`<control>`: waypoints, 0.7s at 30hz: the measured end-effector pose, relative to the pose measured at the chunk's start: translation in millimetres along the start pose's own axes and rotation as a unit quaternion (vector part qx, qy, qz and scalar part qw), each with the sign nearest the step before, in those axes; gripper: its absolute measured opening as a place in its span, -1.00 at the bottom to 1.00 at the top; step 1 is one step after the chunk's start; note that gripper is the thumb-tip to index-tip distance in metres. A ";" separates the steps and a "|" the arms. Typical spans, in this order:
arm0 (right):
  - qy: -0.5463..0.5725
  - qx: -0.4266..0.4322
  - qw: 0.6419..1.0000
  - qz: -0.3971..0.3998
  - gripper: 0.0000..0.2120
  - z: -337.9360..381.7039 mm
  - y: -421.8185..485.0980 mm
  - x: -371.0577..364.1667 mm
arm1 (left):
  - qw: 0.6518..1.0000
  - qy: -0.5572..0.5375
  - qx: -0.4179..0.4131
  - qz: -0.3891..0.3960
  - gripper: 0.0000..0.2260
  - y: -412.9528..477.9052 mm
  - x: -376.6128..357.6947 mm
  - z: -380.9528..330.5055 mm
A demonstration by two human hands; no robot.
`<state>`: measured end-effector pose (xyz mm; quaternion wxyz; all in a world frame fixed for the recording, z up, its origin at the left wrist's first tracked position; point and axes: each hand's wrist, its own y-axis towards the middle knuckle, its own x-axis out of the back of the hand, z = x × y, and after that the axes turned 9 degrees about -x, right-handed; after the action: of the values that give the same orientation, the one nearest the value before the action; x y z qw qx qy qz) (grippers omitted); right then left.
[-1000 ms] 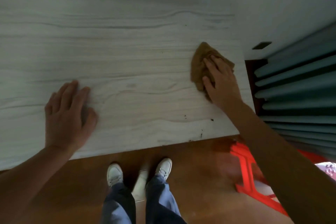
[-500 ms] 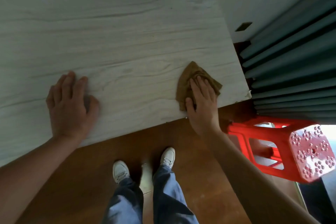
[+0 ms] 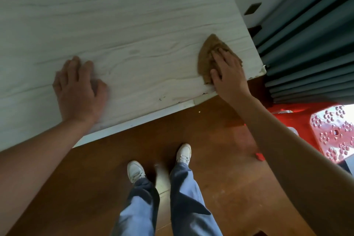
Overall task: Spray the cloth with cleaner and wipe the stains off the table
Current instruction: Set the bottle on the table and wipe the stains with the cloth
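Brown cloth (image 3: 206, 57) lies bunched on the white wood-grain table (image 3: 134, 25), near its front right corner. Right hand (image 3: 228, 74) presses flat on the cloth, fingers straight and together. Small dark stains (image 3: 162, 98) sit along the front edge, left of the cloth. Left hand (image 3: 79, 88) rests palm-down on bare tabletop, fingers extended, well apart from the cloth. Red plastic stool (image 3: 333, 132) stands on the brown floor (image 3: 95, 178) at right, grey curtain (image 3: 306, 44) behind it.

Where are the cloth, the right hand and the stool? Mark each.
brown cloth (image 3: 207, 50), head view, bare upper fold.
right hand (image 3: 228, 76), head view, back of hand.
red plastic stool (image 3: 333, 135), head view, patterned seat.
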<state>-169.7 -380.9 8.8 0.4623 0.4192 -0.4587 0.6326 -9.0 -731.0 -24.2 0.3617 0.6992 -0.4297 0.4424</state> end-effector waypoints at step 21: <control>0.052 0.183 0.981 0.036 -0.48 226.0 -155.2 -98.7 | 0.996 0.040 -0.063 0.042 -0.50 -42.5 74.9 99.3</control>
<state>26.5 -595.9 -4.0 0.3779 0.4463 -0.3248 0.7433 78.6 -824.3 5.6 0.4026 0.6380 -0.4711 0.4571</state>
